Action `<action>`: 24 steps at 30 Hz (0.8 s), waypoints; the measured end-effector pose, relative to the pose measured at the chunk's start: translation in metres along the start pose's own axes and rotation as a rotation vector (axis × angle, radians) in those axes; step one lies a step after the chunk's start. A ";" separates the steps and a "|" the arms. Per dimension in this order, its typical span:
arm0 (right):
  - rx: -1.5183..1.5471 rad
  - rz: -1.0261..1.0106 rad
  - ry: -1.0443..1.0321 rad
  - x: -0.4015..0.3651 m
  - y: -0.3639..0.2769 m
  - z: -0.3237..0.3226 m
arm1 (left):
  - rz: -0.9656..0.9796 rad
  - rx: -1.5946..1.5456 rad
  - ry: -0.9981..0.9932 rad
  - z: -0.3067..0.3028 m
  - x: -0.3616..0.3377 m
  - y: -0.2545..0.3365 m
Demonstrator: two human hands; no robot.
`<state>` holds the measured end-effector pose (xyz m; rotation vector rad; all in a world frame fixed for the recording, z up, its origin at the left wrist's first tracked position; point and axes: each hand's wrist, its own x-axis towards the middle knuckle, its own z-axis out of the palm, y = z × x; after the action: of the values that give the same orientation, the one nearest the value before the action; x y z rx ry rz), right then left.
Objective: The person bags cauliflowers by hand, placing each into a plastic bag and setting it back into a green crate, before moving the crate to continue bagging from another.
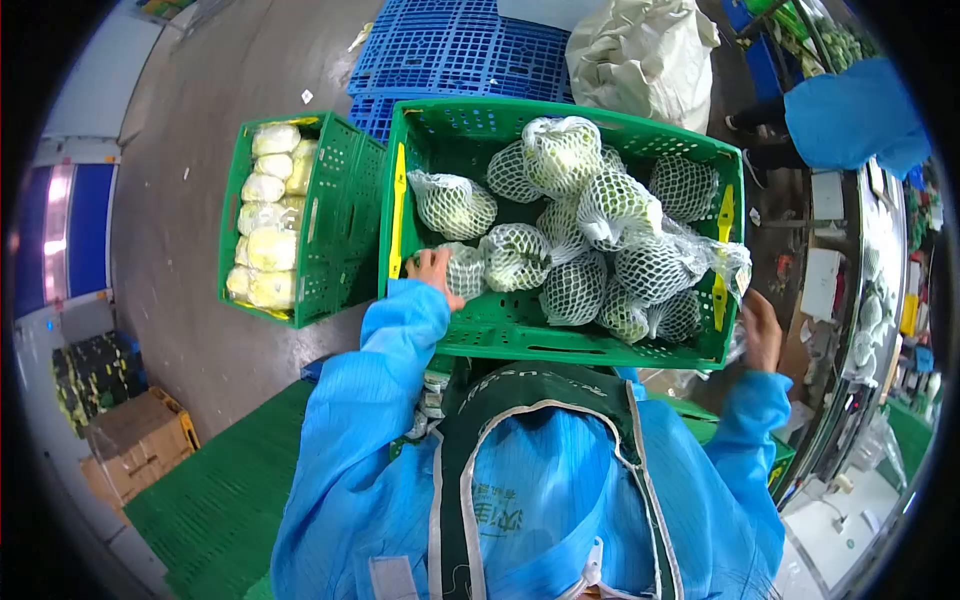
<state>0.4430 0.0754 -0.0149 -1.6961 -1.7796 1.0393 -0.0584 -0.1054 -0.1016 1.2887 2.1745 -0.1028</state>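
In front of me is a large green crate [560, 350] holding several round pale-green vegetables [563, 160] in white foam net sleeves. My left hand [436, 276] reaches over the near left corner, its fingers curled round the end of a net-wrapped vegetable [464, 270]. Right beside that one lies another netted vegetable [515, 257]. My right hand [762, 332] is outside the crate at its right end, close to the wall, with clear plastic beside its fingers. Whether those fingers grip the plastic I cannot tell. At that end, a loose net end [733, 266] hangs over the crate's rim.
To the left stands a smaller green crate [345, 215] packed with pale wrapped vegetables [270, 250]. Blue pallets [460, 50] and a bulging white sack [643, 60] are behind. A person in blue [855, 115] stands at the right, by a long bench. A cardboard box [140, 445] sits lower left.
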 end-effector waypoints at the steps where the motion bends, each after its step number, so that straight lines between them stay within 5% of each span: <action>1: 0.056 0.032 -0.200 0.000 -0.032 0.032 | 0.121 -0.006 0.128 -0.008 -0.012 0.002; 4: 0.378 0.082 -0.899 -0.002 -0.118 0.132 | 0.397 -0.196 0.395 -0.036 -0.044 0.002; 6: 0.502 0.032 -1.075 0.004 -0.128 0.196 | 0.473 -0.541 0.421 -0.068 -0.064 0.009; 7: 0.627 0.053 -1.083 0.001 -0.143 0.220 | 0.353 -0.934 0.233 -0.075 -0.075 0.013; 10: 1.189 0.128 -1.286 -0.005 -0.183 0.247 | 0.386 -1.732 -0.094 -0.071 -0.080 0.029; 13: 0.934 0.161 -1.088 -0.003 -0.189 0.248 | 0.408 -2.180 -0.253 -0.048 -0.072 0.040; 14: 0.836 0.208 -1.004 -0.003 -0.196 0.241 | 0.304 -2.190 -0.099 -0.051 -0.076 0.051; 15: 0.671 0.096 -0.850 -0.004 -0.197 0.239 | 0.405 -2.094 0.060 -0.031 -0.065 0.048; 17: 0.282 -0.179 -0.715 -0.007 -0.192 0.236 | 0.386 -2.159 -0.016 -0.033 -0.062 0.062; 18: 0.240 -0.187 -0.733 -0.012 -0.197 0.229 | 0.272 -2.049 0.060 -0.030 -0.060 0.067; 20: 0.164 -0.209 -0.755 -0.016 -0.213 0.212 | 0.331 -2.142 -0.087 -0.027 -0.056 0.066; 24: 0.707 -0.067 -0.722 -0.017 -0.188 0.209 | 0.343 -2.203 -0.135 -0.039 -0.058 0.077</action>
<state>0.1668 0.0258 0.0086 -0.8646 -1.5064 2.1126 0.0071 -0.0958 -0.0217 0.1313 0.7156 1.6714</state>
